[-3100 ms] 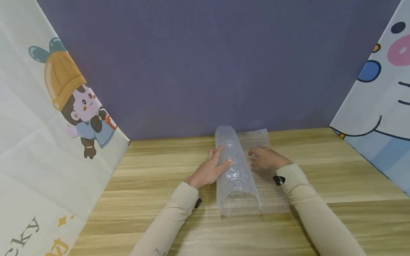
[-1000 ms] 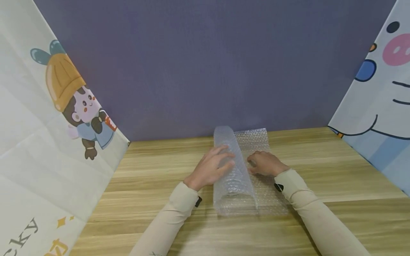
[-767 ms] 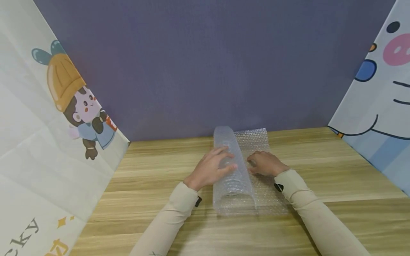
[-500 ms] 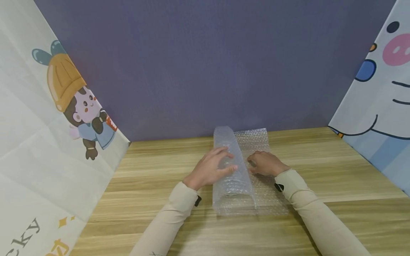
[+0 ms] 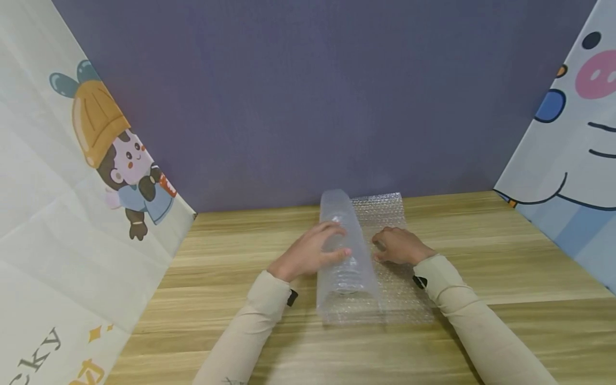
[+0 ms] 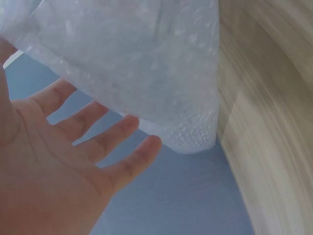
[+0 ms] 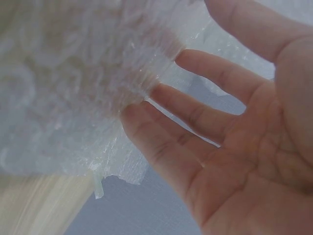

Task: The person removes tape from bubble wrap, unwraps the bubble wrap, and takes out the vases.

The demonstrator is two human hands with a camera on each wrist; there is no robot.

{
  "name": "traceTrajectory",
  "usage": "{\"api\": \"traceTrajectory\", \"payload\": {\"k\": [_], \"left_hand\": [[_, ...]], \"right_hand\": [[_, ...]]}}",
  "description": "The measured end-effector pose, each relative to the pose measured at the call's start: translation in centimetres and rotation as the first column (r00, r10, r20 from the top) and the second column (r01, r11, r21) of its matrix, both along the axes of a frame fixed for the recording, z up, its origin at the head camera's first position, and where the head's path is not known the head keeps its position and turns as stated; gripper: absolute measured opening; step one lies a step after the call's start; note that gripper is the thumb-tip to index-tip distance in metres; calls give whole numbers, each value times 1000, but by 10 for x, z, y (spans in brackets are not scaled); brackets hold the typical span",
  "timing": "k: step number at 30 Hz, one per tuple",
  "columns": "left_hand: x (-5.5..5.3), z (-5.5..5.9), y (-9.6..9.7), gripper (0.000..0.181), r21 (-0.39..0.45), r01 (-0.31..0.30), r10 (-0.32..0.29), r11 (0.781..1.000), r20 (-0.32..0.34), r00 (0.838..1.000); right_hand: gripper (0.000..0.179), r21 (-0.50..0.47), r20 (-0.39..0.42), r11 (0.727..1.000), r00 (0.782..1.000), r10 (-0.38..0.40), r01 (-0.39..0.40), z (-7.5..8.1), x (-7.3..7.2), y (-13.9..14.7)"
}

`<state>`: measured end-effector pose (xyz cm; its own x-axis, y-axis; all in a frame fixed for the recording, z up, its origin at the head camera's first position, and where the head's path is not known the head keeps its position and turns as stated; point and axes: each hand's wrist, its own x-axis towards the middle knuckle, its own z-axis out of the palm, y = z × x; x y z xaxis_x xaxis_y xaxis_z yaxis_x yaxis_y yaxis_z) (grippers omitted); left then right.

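Note:
Clear bubble wrap (image 5: 356,278) lies on the wooden table, its left part curved up into a loose roll. Something round inside the roll shows faintly through the wrap; its kind cannot be told. My left hand (image 5: 310,251) rests against the roll's left side and top, fingers spread. In the left wrist view those fingers (image 6: 110,139) are nearly straight beside the wrap (image 6: 146,63). At the roll's right edge, over the flat part of the sheet, my right hand (image 5: 399,246) touches the wrap with its fingertips. Seen from the right wrist, its fingers (image 7: 164,147) are extended against the wrap (image 7: 58,98).
A dark purple-blue panel (image 5: 327,107) stands along the table's far edge, close behind the wrap. Pale printed sheets with cartoon figures wall off the left side (image 5: 43,176) and right side (image 5: 563,171). Bare wooden tabletop (image 5: 207,283) lies to both sides.
My left hand has slid a little to the left, and the roll's near edge has shifted left with it. The right hand has stayed almost still in the last second.

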<state>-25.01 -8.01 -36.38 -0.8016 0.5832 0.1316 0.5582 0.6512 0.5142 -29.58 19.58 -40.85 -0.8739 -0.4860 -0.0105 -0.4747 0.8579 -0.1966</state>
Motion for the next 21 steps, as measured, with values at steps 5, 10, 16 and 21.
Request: {"api": "traceTrajectory", "payload": {"k": [5, 10, 16, 21], "left_hand": [[-3, 2, -7, 65, 13, 23, -23, 1000, 48, 999], [-6, 5, -13, 64, 5, 21, -21, 1000, 89, 996], [-9, 9, -20, 65, -13, 34, -32, 999, 118, 993], [-8, 14, -27, 65, 0, 44, -43, 999, 145, 988]], "right_hand": [[49, 1, -5, 1000, 1000, -1, 1, -2, -1, 1], [48, 2, -9, 1000, 1000, 2, -2, -3, -2, 1], [47, 6, -12, 1000, 1000, 12, -11, -2, -1, 2], [47, 10, -14, 1000, 1000, 14, -13, -1, 0, 2]]}}
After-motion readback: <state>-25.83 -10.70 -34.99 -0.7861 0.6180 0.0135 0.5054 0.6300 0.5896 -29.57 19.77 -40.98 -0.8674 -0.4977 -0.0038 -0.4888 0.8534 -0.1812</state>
